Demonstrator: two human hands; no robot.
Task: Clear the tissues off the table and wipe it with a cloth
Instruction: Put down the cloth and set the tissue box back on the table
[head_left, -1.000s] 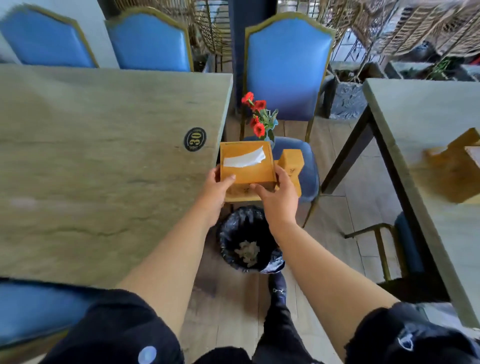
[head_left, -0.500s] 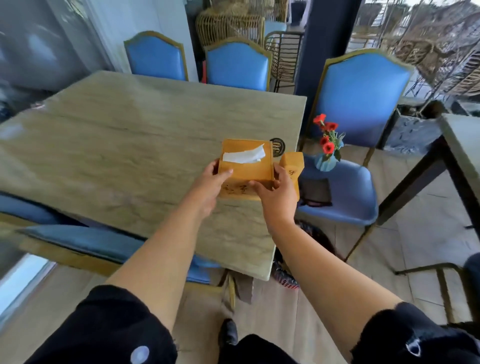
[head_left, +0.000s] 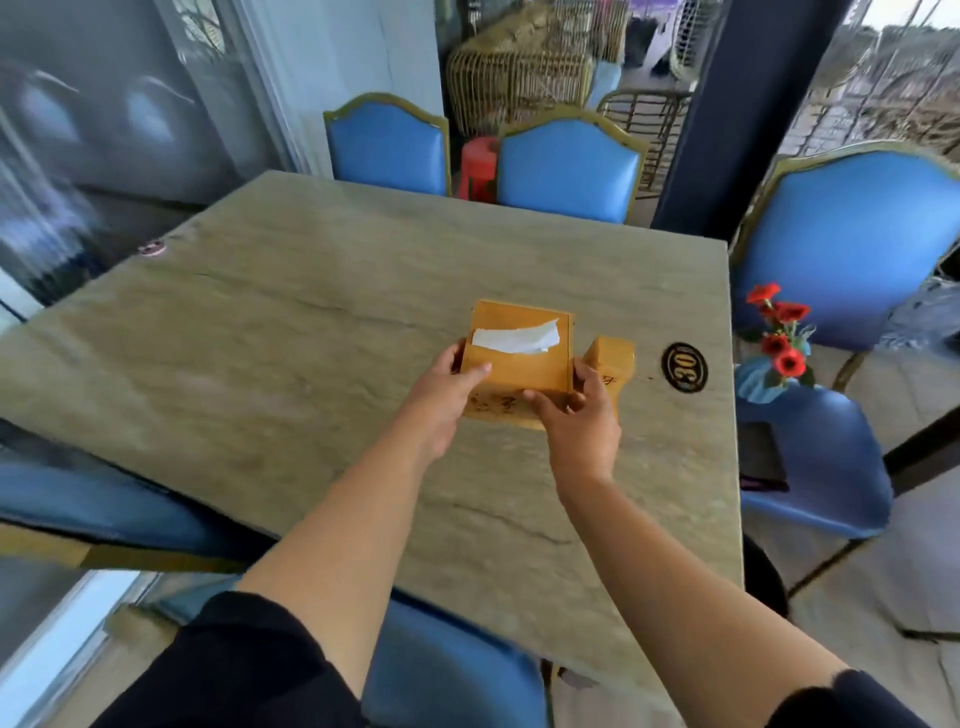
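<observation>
Both hands (head_left: 511, 405) around square wooden tissue box (head_left: 519, 358).

blue padded chairs (head_left: 566, 174) | wicker chairs (head_left: 511, 80) behind (stacked) | dark pillar (head_left: 719, 104) | daylight

The hands (head_left: 511, 397) hide the tissue box's (head_left: 519, 358) near corners.
</observation>
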